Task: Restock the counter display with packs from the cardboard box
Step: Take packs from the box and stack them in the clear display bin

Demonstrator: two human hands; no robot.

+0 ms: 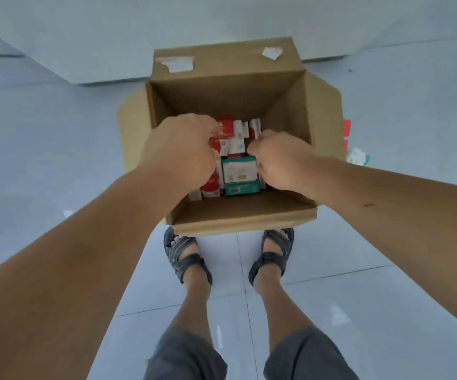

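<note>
An open cardboard box [221, 86] stands on the floor just in front of my feet. Its bottom holds several small packs: red-and-white ones [226, 126] at the left and back, and a green-and-white pack [239, 171] above a teal one [242, 189] near the front. Both hands are down inside the box. My left hand [178, 152] curls its fingers over the red-and-white packs on the left side. My right hand [282, 163] curls its fingers around packs at the right side, and those fingertips are hidden behind the knuckles.
The box flaps are folded outward, and torn tape sticks to the far flap [179, 64]. Loose packs lie on the tiled floor right of the box: a white-green one [357, 157] and a red one [346, 127]. A white wall or counter base [139, 37] rises behind. My sandalled feet [183, 256] touch the box front.
</note>
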